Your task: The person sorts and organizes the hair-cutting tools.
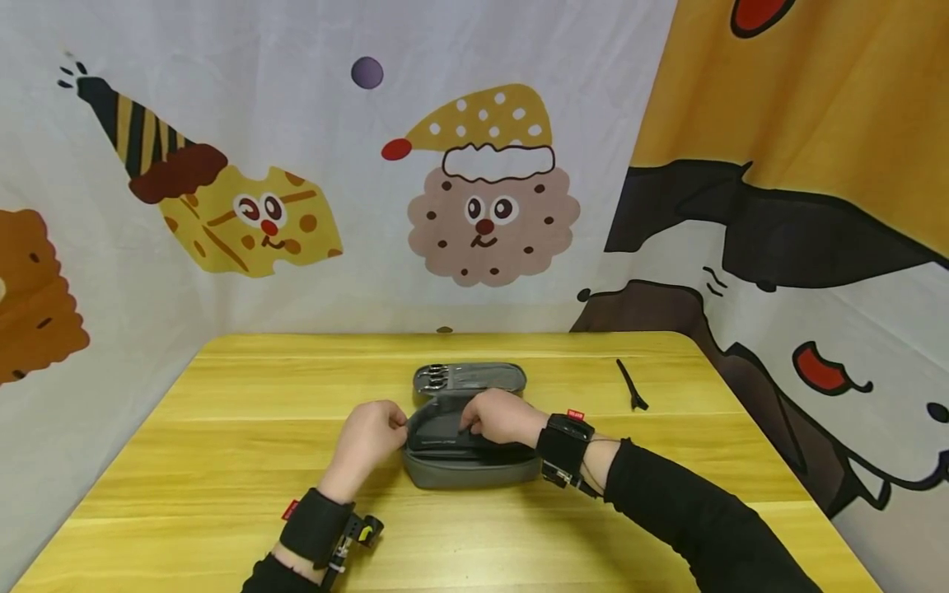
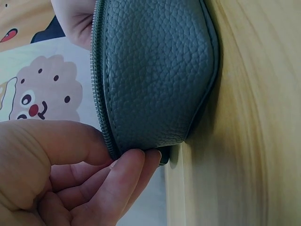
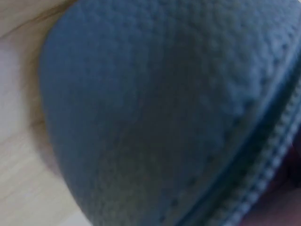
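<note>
Left wrist view: grey, pebble-grained pouch with toothed zip.

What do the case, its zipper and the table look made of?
Case: matte leather, real or faux; pebbled grain. Zipper: dull teeth near the case's colour suggest plastic, though metal possible. Table: wood or wood-look laminate, satin; streaked grain, soft sheen.
</note>
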Motion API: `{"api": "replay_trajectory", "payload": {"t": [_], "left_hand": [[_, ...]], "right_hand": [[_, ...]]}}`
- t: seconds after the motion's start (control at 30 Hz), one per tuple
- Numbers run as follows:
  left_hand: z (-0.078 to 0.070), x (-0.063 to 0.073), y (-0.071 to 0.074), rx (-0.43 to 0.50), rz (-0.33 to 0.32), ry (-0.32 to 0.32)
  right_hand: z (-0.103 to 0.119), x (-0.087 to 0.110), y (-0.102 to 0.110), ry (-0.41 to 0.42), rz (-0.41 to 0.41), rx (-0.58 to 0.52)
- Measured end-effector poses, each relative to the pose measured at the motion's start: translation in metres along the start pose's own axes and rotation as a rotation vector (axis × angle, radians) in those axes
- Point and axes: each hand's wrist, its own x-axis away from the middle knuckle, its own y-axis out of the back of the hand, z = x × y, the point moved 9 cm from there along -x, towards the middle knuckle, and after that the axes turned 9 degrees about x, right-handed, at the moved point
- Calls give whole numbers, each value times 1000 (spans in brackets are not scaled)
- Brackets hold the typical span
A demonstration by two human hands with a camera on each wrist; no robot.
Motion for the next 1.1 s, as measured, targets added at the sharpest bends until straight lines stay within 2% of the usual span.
{"api": "replay_trajectory", "payload": {"t": [0.3,0.63,1.1], "left_hand": [[0,1,0,-5,-4,-7],[-2,1,0,-14,-8,-20],[0,-2,-2,-20,6,-12]], "right_hand": [[1,1,-4,21,30,55],[4,-1,0,69,12,76],[-4,-11,-9,14,135,15]]}}
